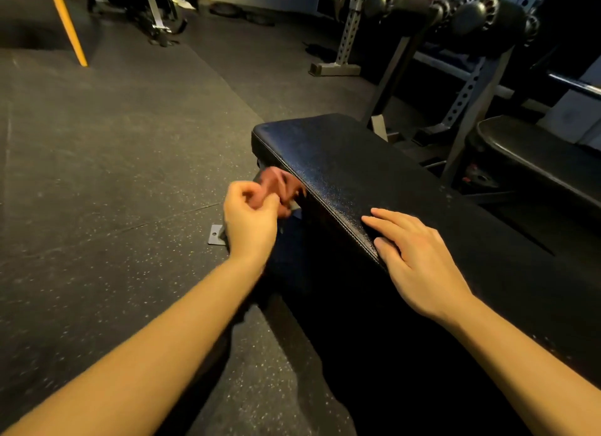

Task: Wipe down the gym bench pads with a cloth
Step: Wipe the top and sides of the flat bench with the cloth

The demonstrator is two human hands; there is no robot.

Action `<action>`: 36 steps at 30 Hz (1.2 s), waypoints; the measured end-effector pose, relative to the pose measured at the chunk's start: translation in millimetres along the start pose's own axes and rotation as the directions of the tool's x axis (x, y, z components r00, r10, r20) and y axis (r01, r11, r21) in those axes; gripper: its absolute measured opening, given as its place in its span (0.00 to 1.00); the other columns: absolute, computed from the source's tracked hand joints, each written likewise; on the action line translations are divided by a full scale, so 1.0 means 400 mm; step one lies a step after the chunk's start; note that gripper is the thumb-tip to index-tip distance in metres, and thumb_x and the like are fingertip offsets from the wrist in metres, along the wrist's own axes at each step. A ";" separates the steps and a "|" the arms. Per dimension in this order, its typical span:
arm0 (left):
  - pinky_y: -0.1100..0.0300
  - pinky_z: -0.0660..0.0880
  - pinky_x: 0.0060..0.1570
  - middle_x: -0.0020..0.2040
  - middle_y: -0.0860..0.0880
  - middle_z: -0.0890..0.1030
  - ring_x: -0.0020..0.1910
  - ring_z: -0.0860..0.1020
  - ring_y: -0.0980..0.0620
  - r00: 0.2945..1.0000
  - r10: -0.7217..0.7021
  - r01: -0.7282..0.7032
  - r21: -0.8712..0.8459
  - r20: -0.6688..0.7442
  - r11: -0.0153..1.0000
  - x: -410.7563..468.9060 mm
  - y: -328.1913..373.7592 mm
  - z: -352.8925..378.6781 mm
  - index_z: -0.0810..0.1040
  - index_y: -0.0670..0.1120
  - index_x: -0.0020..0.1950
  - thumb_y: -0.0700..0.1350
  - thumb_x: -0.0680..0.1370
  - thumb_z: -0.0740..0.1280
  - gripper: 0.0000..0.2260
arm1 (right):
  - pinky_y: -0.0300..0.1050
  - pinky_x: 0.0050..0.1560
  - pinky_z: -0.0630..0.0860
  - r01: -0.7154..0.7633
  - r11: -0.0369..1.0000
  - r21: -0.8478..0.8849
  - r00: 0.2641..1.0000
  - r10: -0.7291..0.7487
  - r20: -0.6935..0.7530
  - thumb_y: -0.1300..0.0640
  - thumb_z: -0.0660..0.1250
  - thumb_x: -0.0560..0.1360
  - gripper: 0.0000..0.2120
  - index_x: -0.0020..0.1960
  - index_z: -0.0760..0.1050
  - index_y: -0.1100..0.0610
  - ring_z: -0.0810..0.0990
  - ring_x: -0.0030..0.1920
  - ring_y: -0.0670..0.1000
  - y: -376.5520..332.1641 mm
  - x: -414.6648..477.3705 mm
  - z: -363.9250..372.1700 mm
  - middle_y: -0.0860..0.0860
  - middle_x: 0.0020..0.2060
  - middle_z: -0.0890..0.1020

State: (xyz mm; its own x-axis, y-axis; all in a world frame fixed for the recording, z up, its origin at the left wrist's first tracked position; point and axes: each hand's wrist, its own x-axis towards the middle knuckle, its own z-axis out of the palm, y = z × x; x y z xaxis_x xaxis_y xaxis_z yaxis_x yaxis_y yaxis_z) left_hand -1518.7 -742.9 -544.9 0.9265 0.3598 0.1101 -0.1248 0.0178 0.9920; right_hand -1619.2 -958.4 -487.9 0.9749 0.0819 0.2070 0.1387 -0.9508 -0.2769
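Note:
A black padded gym bench pad (351,162) runs from the centre toward the lower right. My left hand (248,219) grips a reddish cloth (279,183), blurred, held against the pad's left side edge just below the stitched seam. My right hand (419,260) rests flat on the pad's top near that same edge, fingers straight and spread, thumb over the seam. Both forearms reach in from the bottom.
Dark speckled rubber floor (113,175) lies to the left, with the bench's metal foot plate (216,234) on it. A perforated steel rack (348,29) with foam rollers (481,10) stands behind, a second bench pad (533,156) at right, a wooden leg (70,26) far left.

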 end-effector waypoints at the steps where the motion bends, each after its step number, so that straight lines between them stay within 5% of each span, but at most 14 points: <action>1: 0.55 0.80 0.42 0.44 0.49 0.82 0.37 0.82 0.61 0.999 -0.032 0.033 -0.025 0.004 0.999 0.022 0.008 0.022 0.76 0.45 0.54 0.35 0.73 0.70 0.11 | 0.46 0.73 0.58 0.001 1.000 -0.002 1.000 -0.001 0.000 0.51 0.57 0.85 0.19 0.75 0.71 0.44 0.63 0.76 0.42 -0.001 0.001 -0.001 0.40 0.75 0.69; 5: 0.66 0.73 0.46 0.46 0.57 0.80 0.45 0.80 0.58 0.994 0.089 -0.090 0.024 0.068 0.996 -0.126 0.028 0.076 0.77 0.52 0.56 0.37 0.73 0.73 0.16 | 0.42 0.71 0.57 0.000 1.000 -0.005 1.000 0.000 -0.014 0.52 0.58 0.84 0.19 0.74 0.71 0.44 0.63 0.75 0.42 -0.001 -0.003 0.003 0.40 0.74 0.70; 9: 0.67 0.76 0.54 0.54 0.59 0.81 0.55 0.80 0.56 0.842 0.257 -0.259 -0.061 0.474 0.964 -0.310 0.033 0.004 0.79 0.52 0.57 0.37 0.74 0.75 0.16 | 0.42 0.71 0.57 0.005 1.000 -0.011 1.000 -0.005 -0.006 0.53 0.59 0.84 0.19 0.74 0.71 0.45 0.63 0.76 0.43 0.002 0.000 0.004 0.40 0.74 0.69; 14: 0.47 0.81 0.49 0.39 0.54 0.84 0.41 0.84 0.51 0.988 0.032 -0.021 -0.079 0.150 0.997 -0.128 0.029 0.063 0.77 0.52 0.50 0.37 0.72 0.71 0.12 | 0.45 0.72 0.58 -0.004 1.000 0.001 1.000 0.004 -0.006 0.52 0.57 0.84 0.19 0.74 0.71 0.44 0.63 0.76 0.42 -0.002 -0.005 0.002 0.39 0.74 0.69; 20: 0.44 0.84 0.47 0.36 0.53 0.84 0.43 0.85 0.47 0.966 -0.259 0.257 -0.064 -0.024 0.964 0.180 0.024 0.072 0.80 0.51 0.47 0.35 0.72 0.68 0.11 | 0.53 0.75 0.61 -0.002 1.000 0.018 1.000 0.002 -0.002 0.51 0.56 0.85 0.19 0.75 0.71 0.44 0.63 0.76 0.43 0.001 -0.004 0.001 0.40 0.75 0.69; 23: 0.46 0.83 0.49 0.36 0.54 0.83 0.37 0.83 0.55 0.969 -0.244 0.247 -0.118 0.036 0.962 0.093 0.012 0.063 0.78 0.48 0.47 0.35 0.73 0.70 0.09 | 0.52 0.76 0.61 0.003 1.000 0.007 1.000 -0.003 0.005 0.50 0.54 0.85 0.19 0.75 0.70 0.44 0.63 0.76 0.43 -0.001 -0.004 -0.002 0.40 0.75 0.69; 25: 0.47 0.82 0.49 0.40 0.52 0.84 0.40 0.84 0.52 0.968 -0.178 0.201 -0.121 0.175 0.972 -0.055 -0.019 0.046 0.78 0.50 0.48 0.37 0.71 0.73 0.11 | 0.50 0.76 0.60 -0.001 1.000 0.001 1.000 0.001 0.007 0.51 0.56 0.85 0.19 0.75 0.70 0.44 0.62 0.76 0.42 -0.001 -0.003 -0.002 0.39 0.75 0.68; 28: 0.60 0.81 0.47 0.45 0.48 0.85 0.44 0.84 0.53 0.934 -0.048 0.085 -0.088 0.355 0.992 -0.213 -0.032 0.028 0.78 0.50 0.50 0.36 0.73 0.75 0.12 | 0.46 0.73 0.59 0.005 1.000 -0.006 1.000 -0.005 -0.009 0.51 0.57 0.84 0.20 0.75 0.70 0.44 0.62 0.76 0.41 0.000 -0.002 0.002 0.39 0.75 0.69; 32: 0.59 0.80 0.41 0.41 0.49 0.83 0.40 0.82 0.52 0.981 -0.192 0.195 -0.147 0.031 0.970 -0.005 0.016 0.083 0.77 0.48 0.47 0.33 0.74 0.69 0.10 | 0.52 0.76 0.61 -0.002 1.000 0.011 1.000 0.002 0.010 0.50 0.56 0.85 0.19 0.75 0.70 0.44 0.63 0.76 0.42 0.002 -0.001 0.001 0.39 0.75 0.69; 36: 0.60 0.81 0.38 0.38 0.54 0.82 0.40 0.83 0.54 0.970 -0.235 0.232 -0.058 -0.058 0.971 0.122 0.034 0.081 0.79 0.48 0.53 0.37 0.77 0.68 0.08 | 0.50 0.75 0.61 0.004 1.000 -0.009 1.000 -0.004 0.006 0.51 0.56 0.85 0.19 0.75 0.70 0.45 0.63 0.76 0.43 0.001 -0.002 0.000 0.40 0.75 0.69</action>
State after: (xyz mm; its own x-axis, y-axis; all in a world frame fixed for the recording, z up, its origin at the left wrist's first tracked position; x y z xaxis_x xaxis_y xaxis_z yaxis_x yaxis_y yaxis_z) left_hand -1463.5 -755.4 -523.9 0.9075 0.3992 -0.1303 0.0733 0.1548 0.9852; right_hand -1619.9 -958.8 -488.2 0.9754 0.0876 0.2021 0.1410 -0.9531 -0.2679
